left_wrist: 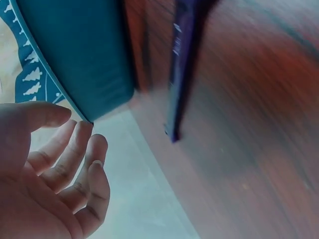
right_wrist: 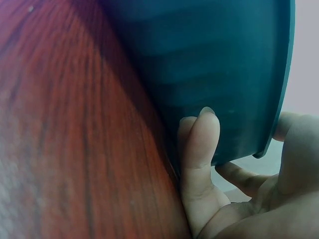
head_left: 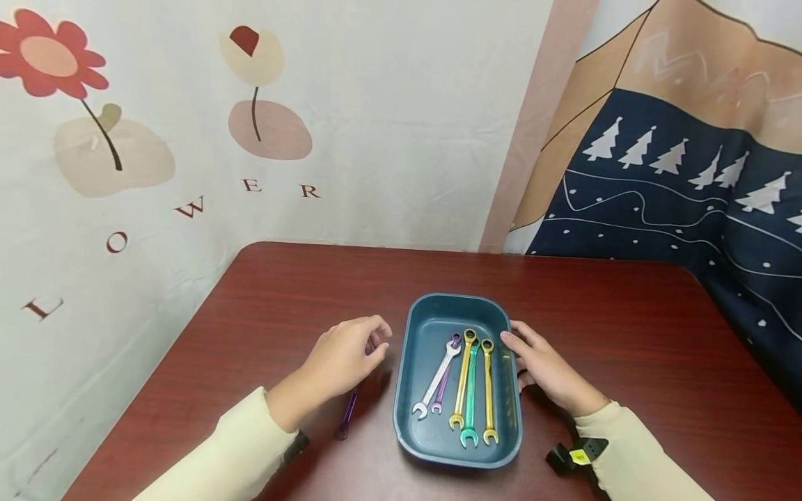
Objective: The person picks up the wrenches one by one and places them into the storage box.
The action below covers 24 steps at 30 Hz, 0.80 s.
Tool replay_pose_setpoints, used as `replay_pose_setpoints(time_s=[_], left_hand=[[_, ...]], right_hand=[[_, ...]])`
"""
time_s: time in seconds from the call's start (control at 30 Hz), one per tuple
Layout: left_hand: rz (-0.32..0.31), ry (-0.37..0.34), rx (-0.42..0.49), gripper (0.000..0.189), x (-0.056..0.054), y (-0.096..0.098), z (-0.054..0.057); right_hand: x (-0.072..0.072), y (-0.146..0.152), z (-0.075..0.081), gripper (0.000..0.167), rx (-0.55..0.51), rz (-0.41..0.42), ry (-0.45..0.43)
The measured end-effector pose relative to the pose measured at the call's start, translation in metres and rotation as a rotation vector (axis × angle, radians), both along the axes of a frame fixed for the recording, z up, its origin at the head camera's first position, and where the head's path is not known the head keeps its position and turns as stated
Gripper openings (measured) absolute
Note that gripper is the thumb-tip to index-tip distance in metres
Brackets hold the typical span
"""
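A dark blue-green tray (head_left: 410, 435) stands on the table with several combination wrenches in it: a silver wrench (head_left: 440, 376), a purple wrench (head_left: 443, 388), a green wrench (head_left: 471, 400) and two gold ones. My right hand (head_left: 548, 365) grips the tray's right side, its thumb at the rim and fingertips (right_wrist: 202, 134) against the outer wall. Left of the tray, my left hand (head_left: 341, 355) hovers with loosely bent fingers and nothing between them. Another purple wrench (left_wrist: 182, 74) lies on the table beneath that hand, which partly hides it in the head view.
The dark red-brown table (head_left: 301, 285) extends around the tray. Behind it hang a pale curtain (head_left: 401, 139) with flower prints and a navy cloth (head_left: 645, 188) with white trees. A black wrist camera (head_left: 567, 456) sits beside the right sleeve.
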<state>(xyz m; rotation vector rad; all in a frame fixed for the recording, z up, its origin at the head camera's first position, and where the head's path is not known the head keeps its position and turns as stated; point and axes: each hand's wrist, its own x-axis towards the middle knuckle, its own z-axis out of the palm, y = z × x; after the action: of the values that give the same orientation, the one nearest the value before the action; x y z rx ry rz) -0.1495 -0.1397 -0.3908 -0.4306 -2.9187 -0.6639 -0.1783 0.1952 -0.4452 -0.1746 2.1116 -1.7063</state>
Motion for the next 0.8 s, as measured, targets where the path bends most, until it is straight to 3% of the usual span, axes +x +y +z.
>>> replay_pose_setpoints(time_s=[0.3,0.8], left_hand=[[0.02,-0.049,-0.075,0.014,-0.003,-0.014,-0.004],[0.07,-0.167,-0.211,0.023,0.001,-0.018,-0.009]], right_hand=[[0.0,0.0,0.002,0.057,0.008,0.005,0.002],[-0.001,0.0,0.0,0.057,-0.004,0.0,-0.005]])
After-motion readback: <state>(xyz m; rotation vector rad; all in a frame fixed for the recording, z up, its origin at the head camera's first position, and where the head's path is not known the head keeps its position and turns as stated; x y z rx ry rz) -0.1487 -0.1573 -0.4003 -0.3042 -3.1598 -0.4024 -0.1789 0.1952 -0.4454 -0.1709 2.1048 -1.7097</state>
